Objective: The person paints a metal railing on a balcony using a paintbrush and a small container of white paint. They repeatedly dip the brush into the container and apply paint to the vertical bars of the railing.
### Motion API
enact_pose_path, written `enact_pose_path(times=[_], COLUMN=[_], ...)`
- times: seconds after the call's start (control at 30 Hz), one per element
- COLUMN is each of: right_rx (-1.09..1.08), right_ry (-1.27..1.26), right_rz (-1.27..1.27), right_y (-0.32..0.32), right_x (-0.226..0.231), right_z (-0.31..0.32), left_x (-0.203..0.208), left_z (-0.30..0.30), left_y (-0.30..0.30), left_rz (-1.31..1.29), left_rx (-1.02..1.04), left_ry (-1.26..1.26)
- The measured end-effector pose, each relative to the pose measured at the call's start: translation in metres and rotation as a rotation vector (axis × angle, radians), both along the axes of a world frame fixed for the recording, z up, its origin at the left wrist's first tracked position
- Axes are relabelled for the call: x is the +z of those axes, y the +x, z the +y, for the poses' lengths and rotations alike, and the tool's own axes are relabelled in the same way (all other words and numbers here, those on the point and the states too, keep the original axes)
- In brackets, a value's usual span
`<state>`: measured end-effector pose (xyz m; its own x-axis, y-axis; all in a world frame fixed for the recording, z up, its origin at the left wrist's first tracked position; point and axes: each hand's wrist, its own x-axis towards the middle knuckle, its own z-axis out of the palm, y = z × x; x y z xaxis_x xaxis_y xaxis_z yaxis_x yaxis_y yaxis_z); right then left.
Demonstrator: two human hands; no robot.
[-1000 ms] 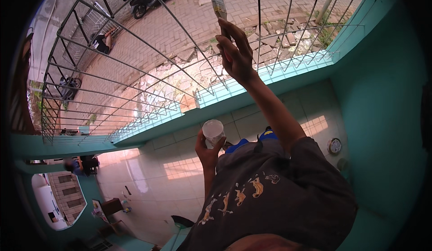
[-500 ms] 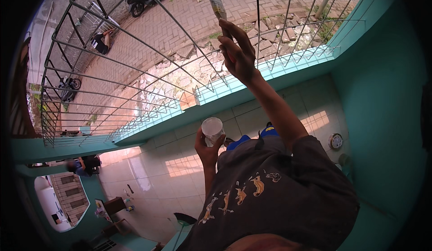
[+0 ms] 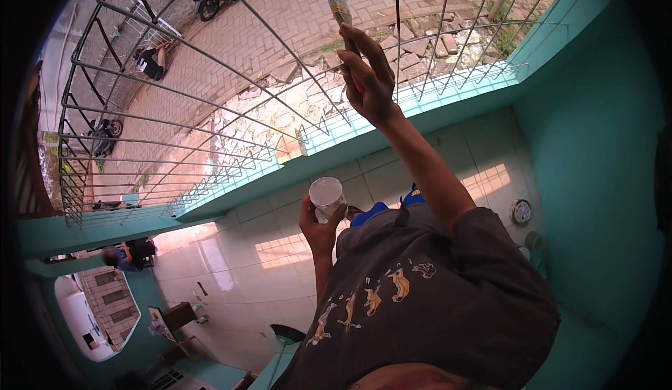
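Observation:
My right hand [image 3: 369, 75] is raised in front of the metal window grille [image 3: 269, 90], closed round the handle of a paintbrush [image 3: 336, 4]. The brush points up and away, its head smeared grey; whether its tip touches a bar I cannot tell. Lower and to the left, in front of my body, my left hand [image 3: 318, 230] grips a clear plastic cup [image 3: 326, 193] from below and the sides. The cup is upright with its mouth toward me; what is inside is hard to make out.
A turquoise sill [image 3: 420, 114] runs under the grille and meets a turquoise wall [image 3: 595, 152] at right. Outside are broken tiles, paving, parked motorbikes [image 3: 208, 2] and a person [image 3: 151, 62]. Another person [image 3: 126, 257] sits at left. A round tin [image 3: 520, 211] and a broom [image 3: 285, 334] are nearby.
The view has shifted slightly. My right hand and the paintbrush have moved a little down and left in the picture. The cup in my left hand shows slightly higher and further left.

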<state>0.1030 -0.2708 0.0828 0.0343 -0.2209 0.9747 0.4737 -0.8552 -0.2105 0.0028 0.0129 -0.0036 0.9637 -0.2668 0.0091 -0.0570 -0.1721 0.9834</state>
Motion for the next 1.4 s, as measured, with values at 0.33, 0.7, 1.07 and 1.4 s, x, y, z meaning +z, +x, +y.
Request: enact_pose_path(times=[0.33, 0.7, 1.07, 1.4], right_rx=[-0.024, -0.032, 0.222, 0.372], right_ry=[0.054, 0.047, 0.047, 0.342], right_rz=[0.094, 0.134, -0.091, -0.129], right_y=[-0.031, -0.015, -0.026, -0.022], right_x=[-0.051, -0.054, 0.008, -0.009], right_z=[0.014, 0.018, -0.009, -0.026], left_x=[-0.002, -0.004, -0.007, -0.005], left_z=[0.004, 0.004, 0.005, 0.002], left_y=[-0.001, 0.000, 0.000, 0.000], left_rz=[0.022, 0.026, 0.002, -0.024], left_rx=[0.027, 0.013, 0.025, 0.022], left_ry=[0.012, 0.016, 0.029, 0.036])
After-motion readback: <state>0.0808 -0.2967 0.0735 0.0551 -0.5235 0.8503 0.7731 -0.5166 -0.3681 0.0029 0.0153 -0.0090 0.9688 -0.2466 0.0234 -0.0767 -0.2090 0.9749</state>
